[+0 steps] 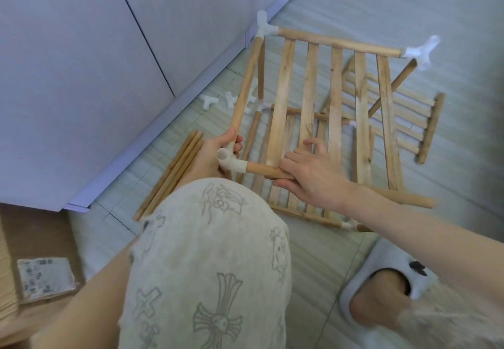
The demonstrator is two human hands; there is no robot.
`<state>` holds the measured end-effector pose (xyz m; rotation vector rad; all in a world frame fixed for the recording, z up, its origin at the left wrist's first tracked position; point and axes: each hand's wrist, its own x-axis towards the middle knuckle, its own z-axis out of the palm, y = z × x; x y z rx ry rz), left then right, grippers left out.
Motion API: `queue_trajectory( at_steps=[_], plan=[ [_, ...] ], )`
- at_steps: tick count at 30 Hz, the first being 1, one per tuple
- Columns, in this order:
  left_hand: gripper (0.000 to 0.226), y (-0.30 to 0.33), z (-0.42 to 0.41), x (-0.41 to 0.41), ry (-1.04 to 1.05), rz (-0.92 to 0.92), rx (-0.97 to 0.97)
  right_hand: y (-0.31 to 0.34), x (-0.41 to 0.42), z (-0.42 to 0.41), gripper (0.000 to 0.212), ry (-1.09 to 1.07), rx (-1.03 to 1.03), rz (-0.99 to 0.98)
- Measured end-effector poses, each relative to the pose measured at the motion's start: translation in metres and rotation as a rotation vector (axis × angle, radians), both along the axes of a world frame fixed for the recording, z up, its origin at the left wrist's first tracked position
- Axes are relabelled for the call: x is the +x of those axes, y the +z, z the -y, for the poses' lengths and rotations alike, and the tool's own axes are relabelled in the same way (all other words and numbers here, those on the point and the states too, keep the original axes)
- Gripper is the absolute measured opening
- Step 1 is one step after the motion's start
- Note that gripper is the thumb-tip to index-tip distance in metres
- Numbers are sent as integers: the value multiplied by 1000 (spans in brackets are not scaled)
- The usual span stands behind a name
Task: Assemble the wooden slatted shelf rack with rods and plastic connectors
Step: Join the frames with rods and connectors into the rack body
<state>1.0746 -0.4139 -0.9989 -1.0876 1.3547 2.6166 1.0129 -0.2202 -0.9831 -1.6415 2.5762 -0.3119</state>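
Pale tiled floor [341,253] is running up to a lilac wall [81,62] at the left, and the half-built rack [321,119] is standing on it near that wall. Its top shelf [335,97] is lying flat, slats running away from the person, long rails running left to right. A white connector [265,25] is capping the far left corner, another [421,51] the far right. A side rod [246,87] is sloping from the far left corner down toward the near left corner.

Left hand [211,157] is curling round the near corner connector [230,162], thumb up against the side rod's lower end, one open socket facing upward. Right hand [308,177] is gripping the near rail [263,171], thumb underneath, fingers lying over the slat ends. That rail's right end is sticking out bare, no connector on it.

Spare rods [171,174] are lying in a bundle on the floor beside the left hand, pointing toward the wall. Loose connectors [215,101] are sitting near the wall's foot. Another slatted panel [409,119] is lying flat beyond the rack's right side. A cardboard box [35,261] is sitting at the lower left, a slipper [381,272] at the lower right.
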Motion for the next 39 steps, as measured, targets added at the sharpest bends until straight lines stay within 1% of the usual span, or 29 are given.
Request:
queue_trajectory(
  at_steps=[4,8,12,15,17,19,25,28,30,33,35,36,37,39],
  plan=[
    [28,2,-2,0,17,5,1,-3,3,1,27,-22,-46,-25],
    [27,2,-8,-1,27,8,0,-6,13,6,28,-27,-81,-5],
    [29,1,-5,-1,-33,-11,-11,-5,18,11,29,-89,-79,-19],
    [39,-3,-8,2,-30,-43,-12,-3,18,11,33,-93,-19,-27],
    [49,-4,-10,4,10,-50,-79,-2,18,11,34,-79,-13,-23],
    [52,-4,-11,5,0,-50,-158,-3,17,11,33,-67,-24,-24],
    [46,0,-10,5,-207,-81,-190,-6,16,11,34,-67,-12,-9],
    [33,3,-4,4,-273,-62,-167,-5,17,13,35,-73,-35,-40],
    [26,7,0,-1,-299,-17,-175,-3,21,15,36,-87,-44,-96],
    [25,15,3,-17,-232,84,-189,1,20,15,50,-128,37,-106],
    [23,18,1,-22,-175,108,-187,2,18,11,58,-164,65,-73],
    [26,18,-1,-23,-160,112,-178,2,18,8,60,-167,69,-64],
    [30,16,-3,-22,-155,110,-167,0,18,5,59,-157,61,-62],
    [34,10,-7,-20,-154,99,-169,-4,22,0,50,-117,7,-76]
  ],
)
